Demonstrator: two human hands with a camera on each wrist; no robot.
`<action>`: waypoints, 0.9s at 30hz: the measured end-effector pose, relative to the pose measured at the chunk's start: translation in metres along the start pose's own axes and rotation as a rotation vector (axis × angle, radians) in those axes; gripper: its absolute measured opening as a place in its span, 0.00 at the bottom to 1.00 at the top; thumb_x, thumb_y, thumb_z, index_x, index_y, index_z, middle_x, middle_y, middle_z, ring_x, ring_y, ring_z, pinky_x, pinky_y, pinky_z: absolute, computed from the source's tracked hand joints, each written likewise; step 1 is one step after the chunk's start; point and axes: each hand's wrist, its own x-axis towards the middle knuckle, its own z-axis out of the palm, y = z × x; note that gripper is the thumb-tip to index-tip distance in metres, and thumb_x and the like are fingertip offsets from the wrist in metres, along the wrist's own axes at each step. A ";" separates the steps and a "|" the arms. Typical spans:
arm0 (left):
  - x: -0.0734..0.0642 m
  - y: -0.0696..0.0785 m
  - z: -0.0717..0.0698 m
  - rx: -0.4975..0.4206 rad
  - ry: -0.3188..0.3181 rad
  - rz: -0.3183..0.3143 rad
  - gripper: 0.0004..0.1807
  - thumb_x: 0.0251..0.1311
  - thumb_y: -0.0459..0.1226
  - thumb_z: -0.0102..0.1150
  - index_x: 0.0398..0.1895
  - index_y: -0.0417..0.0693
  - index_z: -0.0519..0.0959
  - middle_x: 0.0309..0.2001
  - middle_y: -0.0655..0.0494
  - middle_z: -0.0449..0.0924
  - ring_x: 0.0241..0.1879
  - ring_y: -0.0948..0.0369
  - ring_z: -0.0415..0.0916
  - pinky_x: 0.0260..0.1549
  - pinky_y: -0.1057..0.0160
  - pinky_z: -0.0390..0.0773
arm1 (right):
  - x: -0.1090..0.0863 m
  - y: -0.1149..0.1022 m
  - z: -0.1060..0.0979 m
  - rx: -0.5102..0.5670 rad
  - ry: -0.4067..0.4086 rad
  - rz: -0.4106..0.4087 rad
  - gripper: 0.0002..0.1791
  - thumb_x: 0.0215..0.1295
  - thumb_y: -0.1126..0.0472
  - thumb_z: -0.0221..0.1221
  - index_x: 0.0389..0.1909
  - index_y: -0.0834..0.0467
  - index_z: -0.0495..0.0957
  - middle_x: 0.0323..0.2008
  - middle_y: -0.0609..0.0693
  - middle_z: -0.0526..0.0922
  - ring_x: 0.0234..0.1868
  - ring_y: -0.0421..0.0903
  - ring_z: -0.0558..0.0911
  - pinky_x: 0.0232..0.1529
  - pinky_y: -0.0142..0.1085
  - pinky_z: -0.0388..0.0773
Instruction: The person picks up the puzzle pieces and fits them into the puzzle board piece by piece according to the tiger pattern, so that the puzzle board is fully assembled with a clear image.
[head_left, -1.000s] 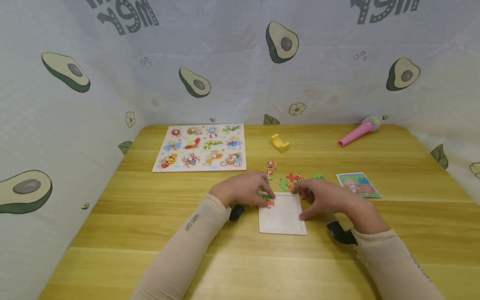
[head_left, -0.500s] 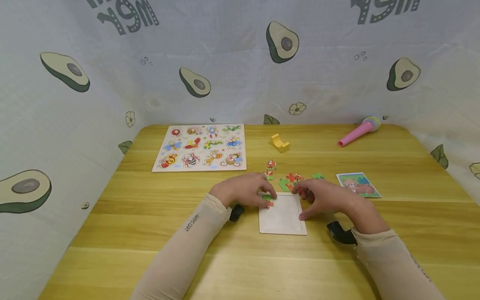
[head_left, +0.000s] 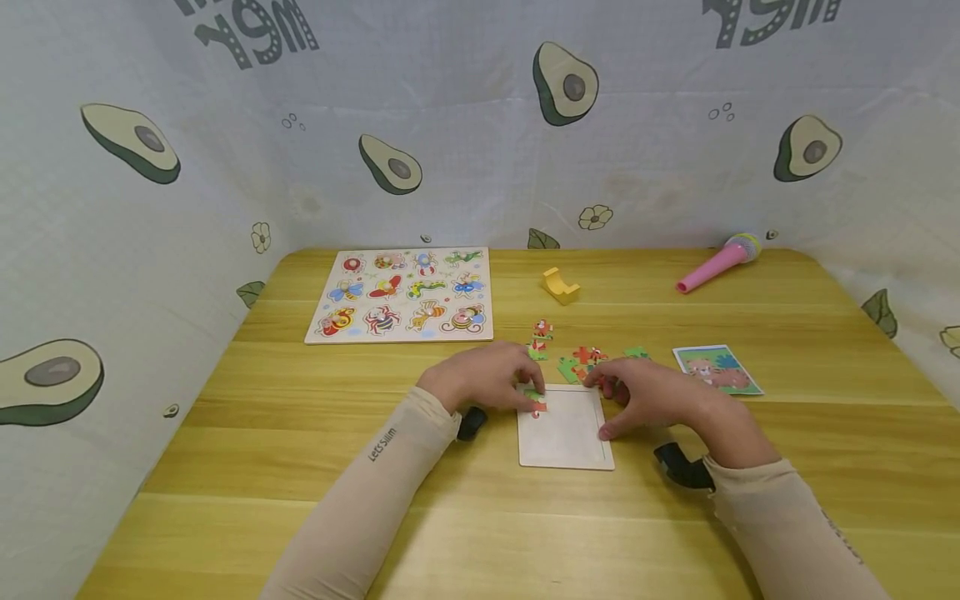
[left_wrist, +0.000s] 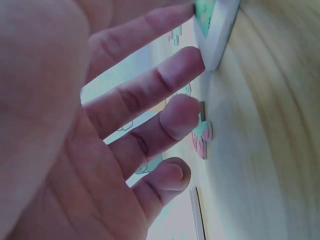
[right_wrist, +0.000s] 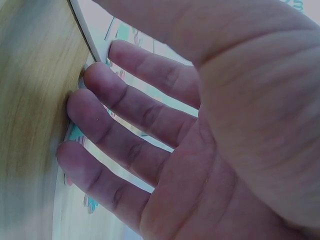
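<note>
A pale square puzzle tray [head_left: 567,433] lies flat on the table between both hands. At its upper left corner is a green and red puzzle piece [head_left: 538,406]. My left hand [head_left: 487,377] pinches this piece with thumb and index finger; its other fingers reach past the tray's edge in the left wrist view. My right hand [head_left: 656,396] holds the tray at its upper right, index fingertip at the top corner and thumb on the right edge. Loose jigsaw pieces [head_left: 582,357] lie just beyond the tray, partly hidden by the right hand.
A picture card [head_left: 717,370] lies right of the loose pieces. Behind are a pegged insect board [head_left: 405,296], a yellow curved block [head_left: 560,287] and a pink toy microphone [head_left: 716,265]. Printed cloth [head_left: 480,108] hangs along the table's back edge.
The left index fingertip has drawn slightly left on the tray, and the puzzle piece has shifted a little toward the corner. The right hand and the tray stay where they were.
</note>
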 end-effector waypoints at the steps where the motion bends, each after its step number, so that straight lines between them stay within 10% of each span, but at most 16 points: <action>1: 0.000 -0.001 -0.001 -0.003 0.001 0.000 0.07 0.63 0.44 0.68 0.43 0.58 0.87 0.44 0.64 0.77 0.45 0.65 0.71 0.48 0.67 0.72 | 0.000 0.000 0.000 0.000 -0.002 0.002 0.35 0.50 0.49 0.78 0.55 0.62 0.78 0.36 0.48 0.74 0.36 0.47 0.72 0.38 0.40 0.72; 15: -0.004 -0.004 -0.002 -0.039 -0.033 -0.045 0.28 0.50 0.48 0.79 0.55 0.52 0.83 0.43 0.63 0.76 0.45 0.65 0.71 0.48 0.68 0.71 | 0.001 0.001 0.001 -0.034 0.103 -0.022 0.17 0.68 0.57 0.66 0.52 0.61 0.82 0.31 0.46 0.75 0.32 0.44 0.73 0.34 0.38 0.71; 27: -0.003 -0.005 -0.001 -0.055 -0.028 -0.064 0.27 0.49 0.48 0.80 0.54 0.53 0.83 0.44 0.64 0.76 0.45 0.65 0.72 0.50 0.67 0.71 | 0.019 -0.011 0.001 -0.146 0.141 0.032 0.22 0.70 0.59 0.62 0.62 0.64 0.77 0.44 0.56 0.77 0.39 0.49 0.75 0.42 0.45 0.76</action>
